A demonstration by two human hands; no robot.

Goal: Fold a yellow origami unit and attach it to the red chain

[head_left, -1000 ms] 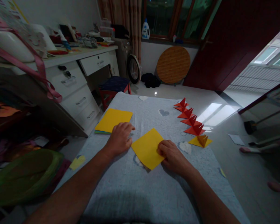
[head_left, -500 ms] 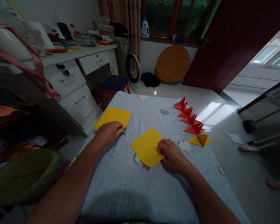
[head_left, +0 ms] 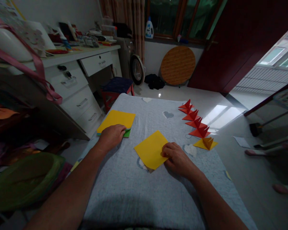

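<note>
A square yellow sheet of paper (head_left: 150,149) lies turned like a diamond on the cloth, its near corner slightly raised. My right hand (head_left: 176,158) pinches its right edge between thumb and fingers. To the left, my left hand (head_left: 113,135) grips the near edge of a stack of coloured paper (head_left: 118,118), yellow on top with green showing beneath. Its thumb and fingers are closed on that edge, lifting it a little. Beyond my right hand stands a row of folded red paper pieces (head_left: 194,123), with one folded yellow paper piece (head_left: 207,143) at its near end.
A pale blue cloth with heart shapes covers the table (head_left: 144,198). At the left are a white desk (head_left: 72,80) with drawers, a dark-topped stool (head_left: 117,84) and a green bin (head_left: 26,182). A round wooden board (head_left: 178,65) leans against the far wall.
My left hand has shifted slightly left along the stack's edge, and more green shows there. The yellow sheet's near corner has moved up slightly; my right hand still holds it.
</note>
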